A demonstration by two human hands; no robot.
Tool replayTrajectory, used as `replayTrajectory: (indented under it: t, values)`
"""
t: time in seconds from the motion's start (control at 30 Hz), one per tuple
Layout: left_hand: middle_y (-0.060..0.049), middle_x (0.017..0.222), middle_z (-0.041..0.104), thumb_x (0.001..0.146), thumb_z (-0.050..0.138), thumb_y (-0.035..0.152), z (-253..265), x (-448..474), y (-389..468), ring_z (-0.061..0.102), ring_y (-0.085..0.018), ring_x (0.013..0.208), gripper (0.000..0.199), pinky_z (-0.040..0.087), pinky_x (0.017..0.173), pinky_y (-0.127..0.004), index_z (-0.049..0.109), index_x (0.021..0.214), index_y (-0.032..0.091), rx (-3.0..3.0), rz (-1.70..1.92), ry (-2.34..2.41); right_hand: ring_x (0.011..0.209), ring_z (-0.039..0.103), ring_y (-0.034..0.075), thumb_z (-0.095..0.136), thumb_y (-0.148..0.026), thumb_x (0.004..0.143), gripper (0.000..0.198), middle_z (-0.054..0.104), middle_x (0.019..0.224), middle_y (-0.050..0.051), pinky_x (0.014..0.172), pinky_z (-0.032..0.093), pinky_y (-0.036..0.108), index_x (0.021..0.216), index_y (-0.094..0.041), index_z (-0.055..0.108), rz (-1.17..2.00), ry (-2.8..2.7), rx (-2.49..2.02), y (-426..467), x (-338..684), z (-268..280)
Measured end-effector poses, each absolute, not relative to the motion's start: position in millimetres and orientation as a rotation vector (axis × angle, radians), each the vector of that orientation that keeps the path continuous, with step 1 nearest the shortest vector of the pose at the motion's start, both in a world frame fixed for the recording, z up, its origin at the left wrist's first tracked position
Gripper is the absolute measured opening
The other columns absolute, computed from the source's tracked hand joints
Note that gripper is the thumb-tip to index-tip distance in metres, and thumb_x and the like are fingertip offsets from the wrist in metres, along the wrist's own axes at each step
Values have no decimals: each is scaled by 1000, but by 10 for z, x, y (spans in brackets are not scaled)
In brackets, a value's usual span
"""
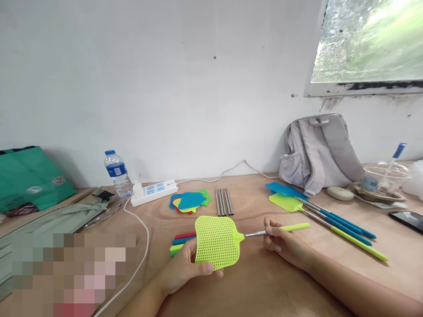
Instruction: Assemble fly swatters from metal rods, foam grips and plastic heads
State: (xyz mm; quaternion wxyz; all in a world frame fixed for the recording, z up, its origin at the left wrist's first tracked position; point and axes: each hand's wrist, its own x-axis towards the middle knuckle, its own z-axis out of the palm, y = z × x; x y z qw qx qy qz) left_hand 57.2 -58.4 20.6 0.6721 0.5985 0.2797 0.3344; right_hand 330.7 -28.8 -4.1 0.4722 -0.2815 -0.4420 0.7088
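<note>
A yellow-green fly swatter (218,242) is held level above the table by both hands. My left hand (185,266) grips its perforated head at the lower left edge, thumb in front. On the metal rod, beside the yellow-green handle, my right hand (280,242) is closed in a pinch. Behind my left hand lie loose handles (183,241) in red, blue, yellow and green, partly hidden. Farther back are a pile of swatter heads (191,200) and a row of metal rods (224,202). To the right rest several whole swatters (325,220), blue and yellow-green.
A white power strip (155,192) and a water bottle (118,174) stand near the wall, with a white cable (145,237) running forward on the left. A grey backpack (320,154), a white case (339,193), a plastic cup (372,180) and a phone (408,220) are at right.
</note>
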Motion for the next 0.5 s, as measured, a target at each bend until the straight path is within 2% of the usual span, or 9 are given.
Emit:
replayTrajectory:
  t: [0.33,0.5]
  values:
    - [-6,87,66,67,70,22,166,558,-584,63,-18,76,43,45,75,-33,54,107,17,1322,672,623,37,29,5,69,-32,64,31,51,45,-5,42,10,23,64,-20,40,1739,-1080,-723,-305,3288,-6]
    - [-6,90,65,67,71,26,135,558,-592,63,-17,69,43,47,71,-32,54,106,17,1301,596,660,36,34,5,70,-30,65,31,59,51,-2,41,16,21,66,-19,41,1727,-1184,-683,-288,3313,-79]
